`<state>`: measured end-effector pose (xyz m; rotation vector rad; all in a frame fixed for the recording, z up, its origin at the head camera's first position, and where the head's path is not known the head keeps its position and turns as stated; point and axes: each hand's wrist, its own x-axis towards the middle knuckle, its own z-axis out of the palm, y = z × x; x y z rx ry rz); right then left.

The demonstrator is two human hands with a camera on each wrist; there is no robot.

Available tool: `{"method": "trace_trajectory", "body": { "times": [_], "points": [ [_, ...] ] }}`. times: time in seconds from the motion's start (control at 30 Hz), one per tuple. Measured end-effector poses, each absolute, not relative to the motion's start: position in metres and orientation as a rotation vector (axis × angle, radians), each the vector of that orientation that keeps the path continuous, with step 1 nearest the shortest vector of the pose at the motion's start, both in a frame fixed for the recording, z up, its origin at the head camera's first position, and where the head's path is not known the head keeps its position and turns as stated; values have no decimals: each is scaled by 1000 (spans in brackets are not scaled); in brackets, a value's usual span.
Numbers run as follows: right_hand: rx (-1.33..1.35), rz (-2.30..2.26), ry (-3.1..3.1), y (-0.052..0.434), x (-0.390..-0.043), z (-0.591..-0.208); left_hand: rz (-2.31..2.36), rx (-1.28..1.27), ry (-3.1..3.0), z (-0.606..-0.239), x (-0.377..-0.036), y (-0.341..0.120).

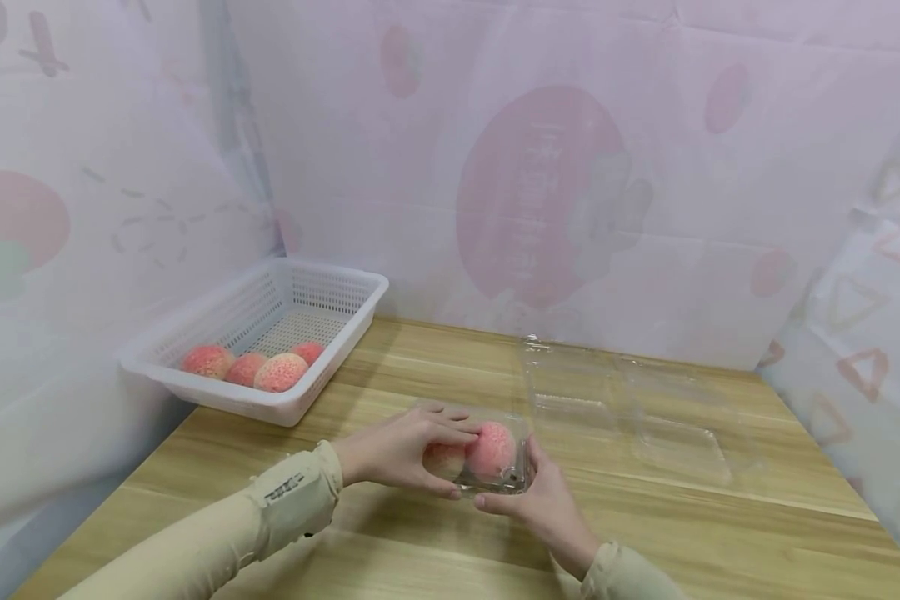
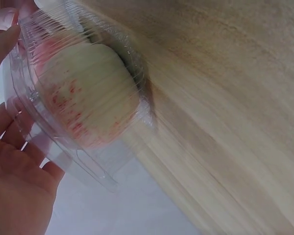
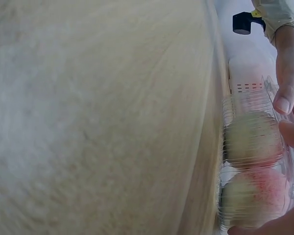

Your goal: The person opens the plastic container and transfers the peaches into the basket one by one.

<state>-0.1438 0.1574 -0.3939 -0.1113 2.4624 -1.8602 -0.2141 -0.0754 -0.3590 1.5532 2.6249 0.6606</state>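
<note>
A clear plastic clamshell box (image 1: 516,480) rests on the wooden table with two pink and cream peaches inside, the right peach (image 1: 492,450) in plain sight. The left peach (image 1: 442,460) is partly covered by my left hand (image 1: 408,446), which lies across the lid with fingers extended and the thumb by the near edge. At the box's right end my right hand (image 1: 546,504) grips the corner, thumb along the near side. In the left wrist view, ridged clear plastic lies in front of a peach (image 2: 88,95). The right wrist view has both peaches behind the box wall.
On the left stands a white perforated basket (image 1: 337,362) holding several peaches (image 1: 281,372). Two more clear clamshell boxes, a left one (image 1: 573,404) and a right one (image 1: 682,446), lie open at the table's right. Printed cloth (image 1: 390,167) hangs behind and at both sides.
</note>
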Motion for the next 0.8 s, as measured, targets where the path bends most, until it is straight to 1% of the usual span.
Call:
{"method": "trace_trajectory", "body": {
  "times": [0.43, 0.8],
  "points": [
    [-173, -1825, 2434, 159, -142, -390, 627, 1618, 2683, -366, -213, -76],
    [-168, -1800, 2425, 158, -141, -388, 616, 1643, 2688, -368, -215, -76]
  ]
}}
